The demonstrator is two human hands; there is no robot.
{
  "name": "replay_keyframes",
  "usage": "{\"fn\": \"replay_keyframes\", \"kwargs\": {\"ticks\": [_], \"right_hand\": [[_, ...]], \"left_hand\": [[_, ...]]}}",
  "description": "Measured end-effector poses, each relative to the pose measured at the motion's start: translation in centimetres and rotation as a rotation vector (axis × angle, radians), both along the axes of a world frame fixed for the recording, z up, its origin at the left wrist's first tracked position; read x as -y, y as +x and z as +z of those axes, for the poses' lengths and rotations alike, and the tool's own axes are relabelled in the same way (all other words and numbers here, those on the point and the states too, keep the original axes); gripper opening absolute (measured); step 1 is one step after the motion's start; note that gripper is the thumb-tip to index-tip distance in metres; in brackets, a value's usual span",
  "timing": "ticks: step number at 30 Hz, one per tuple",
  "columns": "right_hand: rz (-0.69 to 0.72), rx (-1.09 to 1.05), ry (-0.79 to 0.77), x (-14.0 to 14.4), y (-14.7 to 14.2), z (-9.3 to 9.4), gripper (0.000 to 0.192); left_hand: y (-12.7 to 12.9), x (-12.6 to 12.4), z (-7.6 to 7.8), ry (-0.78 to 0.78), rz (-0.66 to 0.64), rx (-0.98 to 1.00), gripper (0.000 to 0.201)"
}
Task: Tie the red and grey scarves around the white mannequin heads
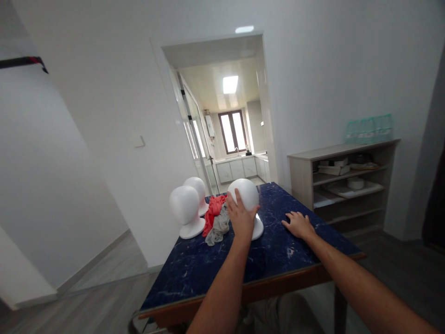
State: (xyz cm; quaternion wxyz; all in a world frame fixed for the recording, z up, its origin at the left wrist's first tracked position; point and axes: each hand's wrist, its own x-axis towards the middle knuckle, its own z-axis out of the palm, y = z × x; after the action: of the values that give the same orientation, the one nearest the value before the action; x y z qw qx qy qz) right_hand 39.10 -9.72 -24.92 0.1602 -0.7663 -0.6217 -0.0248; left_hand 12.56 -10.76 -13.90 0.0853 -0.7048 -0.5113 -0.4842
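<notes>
Three white foam mannequin heads stand on a dark blue marbled table (278,250). My left hand (240,215) grips the nearest head (246,192) from the front, fingers spread over its lower part. My right hand (298,224) lies flat on the tabletop, palm down, to the right of that head and apart from it. Two other heads (185,208) (196,188) stand further left. Between them and the held head lies a bundle of red cloth (213,211) and grey cloth (218,228).
A wooden shelf unit (342,183) with boxes and plates stands right of the table against the white wall. An open doorway (229,134) behind the table leads to a kitchen. Grey floor lies to the left of the table.
</notes>
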Motion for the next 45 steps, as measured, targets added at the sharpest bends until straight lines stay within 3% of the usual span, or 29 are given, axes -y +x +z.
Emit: {"fn": "replay_keyframes", "kwargs": {"ticks": [3,6,9,11,15,18,23,27,30,34,36,39,42,45], "right_hand": [[-0.002,0.0,-0.001,-0.1,0.0,-0.1,0.063],[0.001,-0.004,0.004,-0.1,0.0,-0.2,0.064],[0.004,-0.007,0.011,-0.1,0.0,-0.3,0.065],[0.004,-0.009,0.011,0.0,0.0,-0.2,0.066],[-0.008,-0.007,-0.019,0.1,-0.2,0.1,0.066],[-0.01,0.002,-0.025,0.2,-0.3,0.3,0.065],[-0.007,0.011,-0.018,0.0,0.0,0.0,0.065],[-0.008,0.004,-0.019,-0.3,0.3,-0.4,0.066],[0.001,0.003,-0.007,-0.2,0.2,-0.5,0.065],[0.005,0.001,0.001,0.1,0.0,-0.3,0.066],[0.003,-0.006,-0.002,0.2,-0.1,-0.2,0.066],[0.004,-0.005,-0.003,0.1,0.0,-0.2,0.066],[0.007,0.002,0.001,0.0,0.1,-0.4,0.066],[0.005,0.004,0.019,-0.1,0.1,-0.8,0.067]], "left_hand": [[-1.1,0.2,-0.6,-0.004,-0.044,-0.012,0.111],[-3.4,-0.4,-1.3,0.061,-0.055,0.015,0.088],[-7.0,-2.2,-2.4,0.072,0.016,0.127,0.063],[-9.7,-3.6,-3.6,-0.031,0.078,0.125,0.054],[-14.0,-5.3,-6.4,-0.33,0.059,-0.314,0.039],[-15.5,-5.3,-7.8,-0.426,0.084,-0.51,0.024],[-15.8,-4.2,-7.7,-0.391,0.042,-0.511,0.021],[-16.9,-1.4,-7.0,-0.395,-0.166,-0.5,0.016],[-18.5,1.2,-6.3,-0.397,-0.383,-0.333,0.014],[-21.0,2.7,-4.8,-0.57,-0.589,0.236,0.021],[-22.2,2.7,-3.9,-0.604,-0.612,0.591,0.028],[-23.4,2.7,-1.9,-0.516,-0.615,1.011,0.032],[-23.8,3.4,0.7,-0.454,-0.626,1.223,0.025],[-23.1,4.9,3.6,-0.525,-0.655,1.269,0.023]]}}
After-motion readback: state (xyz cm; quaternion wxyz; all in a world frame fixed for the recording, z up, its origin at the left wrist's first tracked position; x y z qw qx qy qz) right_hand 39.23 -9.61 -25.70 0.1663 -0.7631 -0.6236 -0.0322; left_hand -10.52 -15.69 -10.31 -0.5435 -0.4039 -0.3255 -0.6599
